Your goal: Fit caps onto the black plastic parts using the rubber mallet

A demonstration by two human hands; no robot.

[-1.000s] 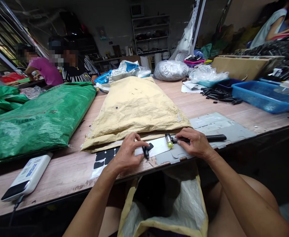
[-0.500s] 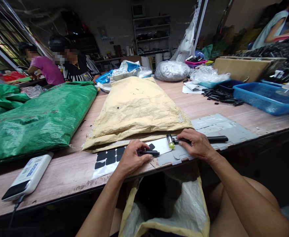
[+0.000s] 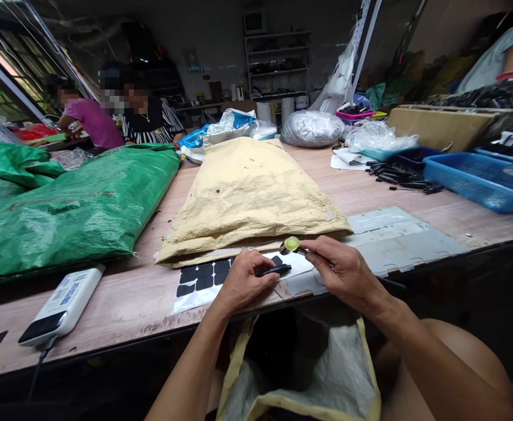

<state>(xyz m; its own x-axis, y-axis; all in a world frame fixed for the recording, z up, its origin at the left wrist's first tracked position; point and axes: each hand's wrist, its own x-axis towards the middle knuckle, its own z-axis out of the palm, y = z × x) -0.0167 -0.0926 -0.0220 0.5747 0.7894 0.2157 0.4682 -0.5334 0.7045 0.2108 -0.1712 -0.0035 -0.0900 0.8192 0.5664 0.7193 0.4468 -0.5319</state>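
Near the front table edge, my left hand (image 3: pixel 248 277) pinches a small black pen-like piece (image 3: pixel 278 269) between thumb and fingers, above a white sheet of black stickers (image 3: pixel 206 275). My right hand (image 3: pixel 341 266) holds a small hammer by its dark handle, most of which the hand hides. The hammer's yellow-green face (image 3: pixel 292 243) points up toward the camera, a little above and right of the black piece. Under the right hand lies a flat grey board (image 3: pixel 396 234).
A large yellow sack (image 3: pixel 256 187) lies behind the hands and a green sack (image 3: pixel 89 199) at left, with a white power bank (image 3: pixel 65 304) before it. An open sack (image 3: pixel 344 356) hangs below the edge. A blue basket (image 3: pixel 479 181) stands right; people sit beyond.
My right hand has turned and tilted the hammer, so its yellow-green face now points up and the handle end has dropped toward the table edge. My left hand keeps its pinch.
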